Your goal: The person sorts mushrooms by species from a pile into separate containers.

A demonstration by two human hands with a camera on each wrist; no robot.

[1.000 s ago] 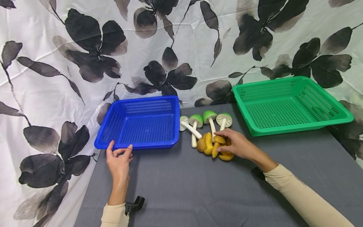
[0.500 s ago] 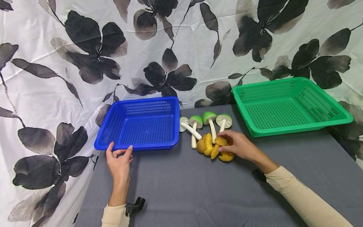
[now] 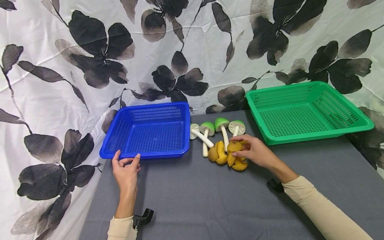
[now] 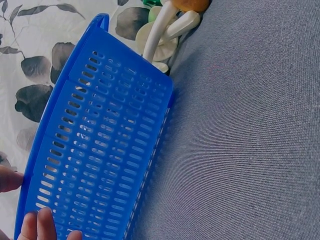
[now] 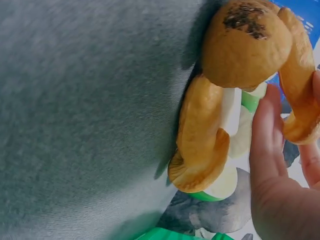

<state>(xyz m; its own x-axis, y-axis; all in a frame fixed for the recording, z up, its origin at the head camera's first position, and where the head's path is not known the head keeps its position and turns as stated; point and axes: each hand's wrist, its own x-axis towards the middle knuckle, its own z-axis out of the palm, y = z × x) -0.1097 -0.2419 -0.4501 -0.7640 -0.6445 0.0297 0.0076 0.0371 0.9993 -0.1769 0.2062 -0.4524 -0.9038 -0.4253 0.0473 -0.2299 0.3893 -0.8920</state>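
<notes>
Toward the desk's (image 3: 186, 200) far edge, the right hand (image 3: 256, 151) pinches a yellow mushroom (image 3: 235, 146), probably light and firm, best held beneath its cap; the left hand (image 3: 126, 171) grips the blue basket (image 3: 168, 154).

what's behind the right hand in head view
Beyond the right hand lies a white-stemmed mushroom, its lower stem covered. Part of the nearest yellow mushroom is hidden too.

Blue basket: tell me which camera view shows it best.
The head view: the blue basket shows whole, inside included, with the fingers of the left hand at its near rim. The left wrist view shows mainly one slotted wall from outside, cropped; the right wrist view catches just blue patches at the upper right.
</notes>
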